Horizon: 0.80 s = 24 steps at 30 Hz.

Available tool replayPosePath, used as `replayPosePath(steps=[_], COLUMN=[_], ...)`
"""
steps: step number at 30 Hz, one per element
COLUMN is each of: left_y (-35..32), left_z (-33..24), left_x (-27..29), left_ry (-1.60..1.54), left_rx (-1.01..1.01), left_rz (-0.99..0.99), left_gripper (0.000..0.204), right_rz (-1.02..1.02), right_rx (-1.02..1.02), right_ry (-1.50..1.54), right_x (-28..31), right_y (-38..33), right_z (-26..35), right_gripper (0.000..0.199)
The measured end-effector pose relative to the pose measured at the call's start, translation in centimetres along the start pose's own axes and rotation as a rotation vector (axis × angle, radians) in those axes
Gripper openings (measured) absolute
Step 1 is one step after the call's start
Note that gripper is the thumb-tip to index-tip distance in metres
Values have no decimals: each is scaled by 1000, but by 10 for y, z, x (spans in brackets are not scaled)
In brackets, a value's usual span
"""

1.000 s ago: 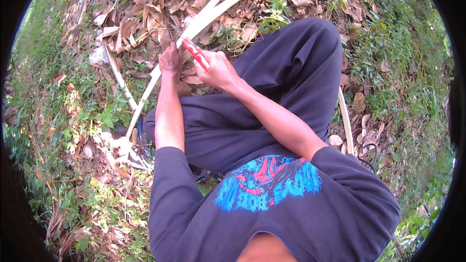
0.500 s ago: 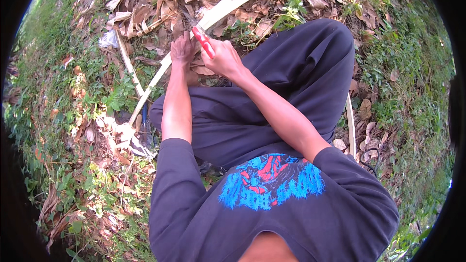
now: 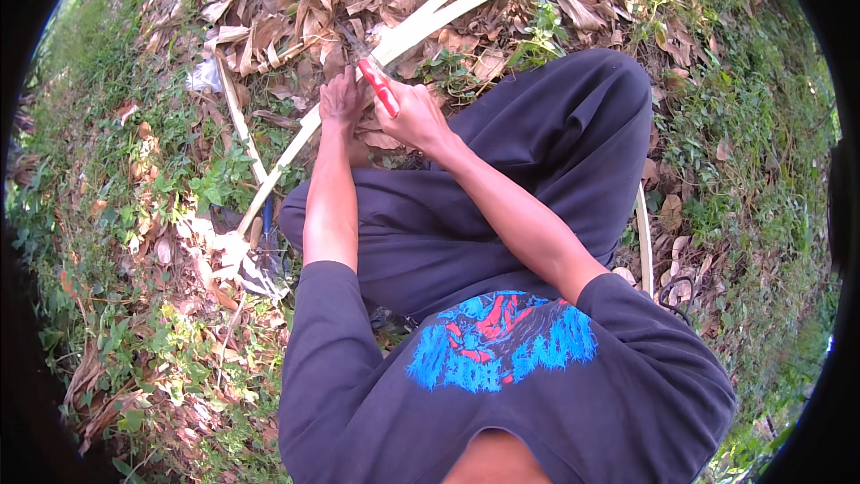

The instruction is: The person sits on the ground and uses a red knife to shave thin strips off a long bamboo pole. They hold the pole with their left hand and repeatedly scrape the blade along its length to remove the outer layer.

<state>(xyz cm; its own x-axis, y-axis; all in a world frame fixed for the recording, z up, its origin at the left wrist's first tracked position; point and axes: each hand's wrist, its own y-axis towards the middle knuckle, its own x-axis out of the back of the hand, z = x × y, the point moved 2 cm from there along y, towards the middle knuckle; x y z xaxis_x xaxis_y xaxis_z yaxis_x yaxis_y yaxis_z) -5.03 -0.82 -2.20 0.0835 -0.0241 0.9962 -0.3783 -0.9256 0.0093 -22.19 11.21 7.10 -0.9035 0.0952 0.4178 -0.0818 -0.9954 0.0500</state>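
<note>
A long, pale strip, apparently split bamboo or wood (image 3: 466, 9), runs from beside my left knee to the upper edge. Beyond my hands it forks into two prongs, the shorter one ending near the top. My left hand (image 3: 341, 100) is closed around the strip just below the fork. Beside it, my right hand (image 3: 416, 115) grips the red handle of a knife (image 3: 380, 87). The knife's dark blade lies across the strip at the fork, pointing up and left, partly lost against the brown leaves.
Dry brown leaves (image 3: 313, 13) cover the ground ahead. Another pale strip (image 3: 240, 121) and a clear plastic bag (image 3: 204, 76) lie at left. A blue-handled object (image 3: 267, 213) is beside my left knee. Another pale strip (image 3: 644, 242) lies at right, near a dark loop (image 3: 678, 296).
The strip's far part has shifted, and the shorter prong's tip now shows at the top. Both hands sit slightly lower and further right in the picture, keeping their grips.
</note>
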Motion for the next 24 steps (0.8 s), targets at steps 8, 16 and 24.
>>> replayPosePath(steps=[8,16,24], left_y=[1,13,2], left_z=[-3,17,5], left_x=[2,-3,0], left_ry=[-1,-108,-30], left_rx=[-17,15,-4], left_rz=[-11,38,-54], left_gripper=[40,46,41], right_rz=[-34,-51,-82], right_rx=[-61,-26,-104], right_ry=[201,71,95], right_x=[38,17,49], right_y=[-77,-40,-32], right_z=[14,34,56], right_gripper=[20,18,22])
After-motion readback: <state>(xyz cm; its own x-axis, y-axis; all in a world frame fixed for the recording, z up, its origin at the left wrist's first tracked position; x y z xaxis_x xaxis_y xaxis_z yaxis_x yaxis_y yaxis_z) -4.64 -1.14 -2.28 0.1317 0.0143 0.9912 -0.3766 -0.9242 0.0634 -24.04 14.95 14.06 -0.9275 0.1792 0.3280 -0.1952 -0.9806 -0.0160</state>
